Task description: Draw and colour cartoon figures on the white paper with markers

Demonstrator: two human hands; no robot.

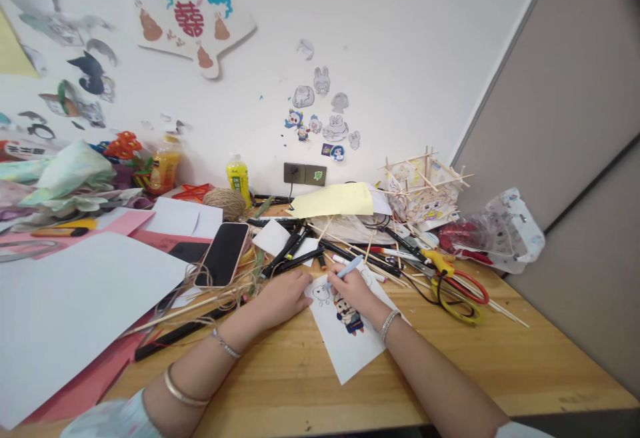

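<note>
Bangled forearms are reaching in over the near edge of the counter (pixel 450 371). The left hand (pixel 285 298) is lying palm down, holding nothing, fingertips pressing the left edge of the paper (pixel 350 355). The right hand (pixel 356 293) is gripping a pen (pixel 347 269), its tip touching the paper mid-counter. A phone (pixel 223 253) is lying further left, scissors (pixel 460 289) to the right

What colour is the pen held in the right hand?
Light blue; the pen shows best in the head view.
</note>
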